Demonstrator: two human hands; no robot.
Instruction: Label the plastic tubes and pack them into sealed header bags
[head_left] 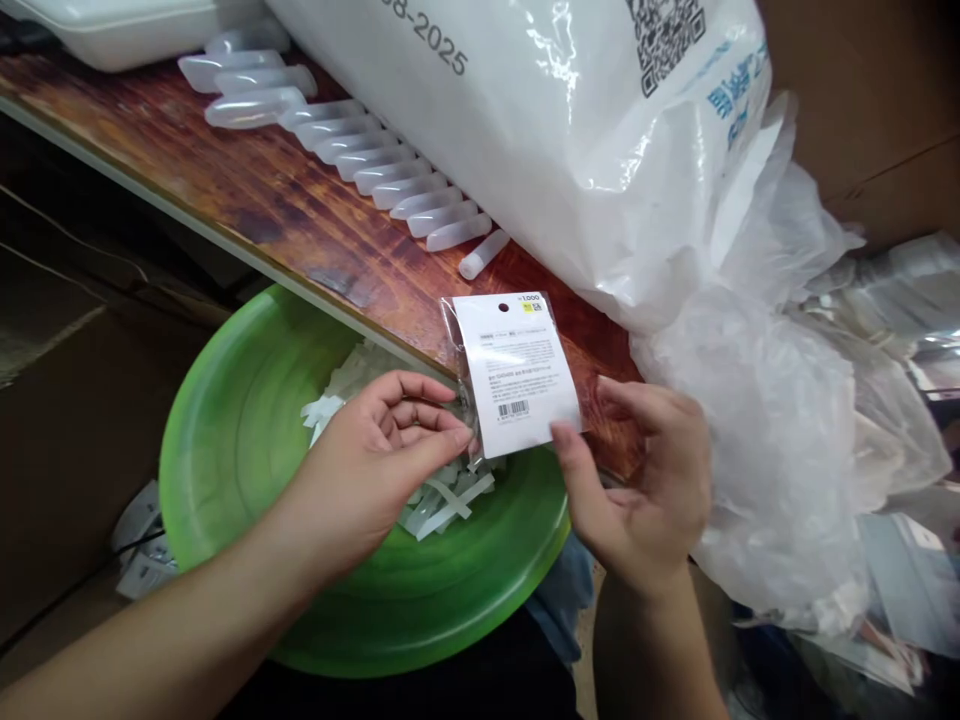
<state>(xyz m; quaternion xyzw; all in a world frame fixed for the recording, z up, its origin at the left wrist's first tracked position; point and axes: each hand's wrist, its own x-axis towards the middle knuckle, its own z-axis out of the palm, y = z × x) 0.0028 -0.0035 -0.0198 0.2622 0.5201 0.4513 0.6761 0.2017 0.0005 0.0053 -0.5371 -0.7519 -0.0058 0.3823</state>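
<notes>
A clear plastic packet with a white printed card (525, 385) in it is over the edge of the wooden table, tilted slightly. The card has a hang hole, a price mark and a barcode. My left hand (386, 450) pinches the packet's left edge between thumb and fingers. On the other side is my right hand (637, 475), slightly blurred, its thumb and fingers apart. That thumb tip overlaps the card's lower right corner; whether it presses on it I cannot tell. Under the packet, a green basin (232, 480) holds white paper-like strips (450, 500).
On the wooden table (225, 190) lies a slanting row of several translucent plastic tubes (405, 185). A big white printed bag (540, 120) sits behind them. A white container (127, 30) stands at top left. Crumpled clear plastic bags (765, 450) fill the right side.
</notes>
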